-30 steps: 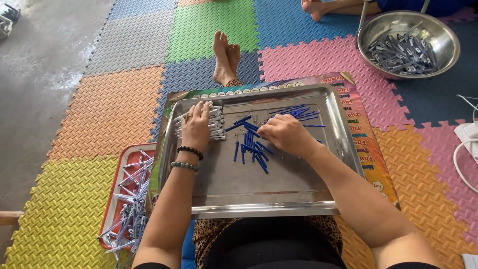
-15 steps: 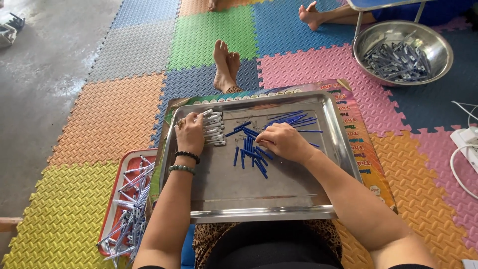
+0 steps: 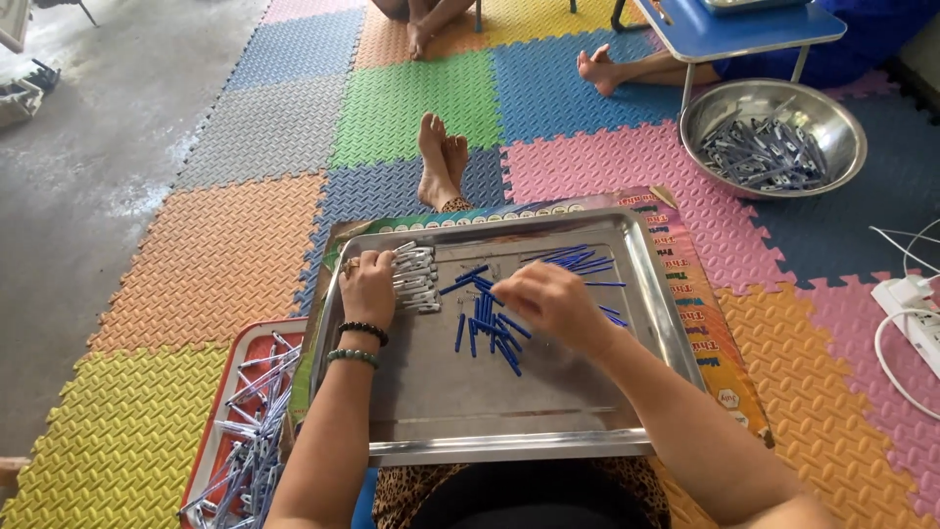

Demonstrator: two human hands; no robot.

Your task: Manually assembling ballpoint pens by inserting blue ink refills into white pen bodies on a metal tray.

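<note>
We sort: our left hand (image 3: 367,287) clenches white pieces (image 3: 415,277) at ten o'clock on the metal tray (image 3: 509,431); our right hand (image 3: 550,302), grip unclear, next needs one blue rod (image 3: 488,323).

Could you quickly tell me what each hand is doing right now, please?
Left hand: closed on a bundle of white plastic pen barrels.
Right hand: blurred over loose blue plastic sticks; grip cannot be told.

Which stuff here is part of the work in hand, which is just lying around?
In use:
left hand on white pieces
right hand over blue sticks
steel tray

Lying about:
steel bowl
red tray
power strip
blue table
</note>
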